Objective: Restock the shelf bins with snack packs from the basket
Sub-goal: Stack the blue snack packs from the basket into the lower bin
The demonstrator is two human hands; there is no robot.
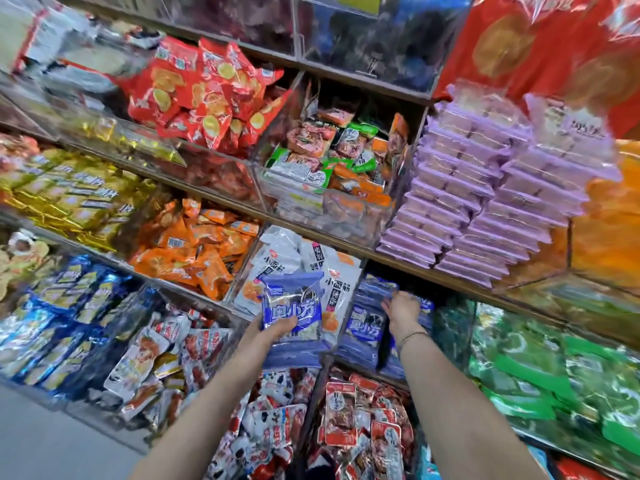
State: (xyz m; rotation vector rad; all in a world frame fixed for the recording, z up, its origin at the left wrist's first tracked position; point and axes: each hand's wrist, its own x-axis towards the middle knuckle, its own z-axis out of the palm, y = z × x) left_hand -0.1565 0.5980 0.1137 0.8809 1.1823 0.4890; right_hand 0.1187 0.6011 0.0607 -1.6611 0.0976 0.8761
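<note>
Blue crinkly plastic snack packs (292,306), a small stack, are gripped near the lower edge by the left hand (277,329), thumb on the front face, and held before the clear-walled shelf bin (356,358) of matching blue packs. Into that bin the right hand (403,311) is reached; fingers are buried among packs, so its grip cannot be told. Packs judged light, soft, slippery; the stack is likely to fan out. Best pinched across the flat faces, not by the sealed edges.
</note>
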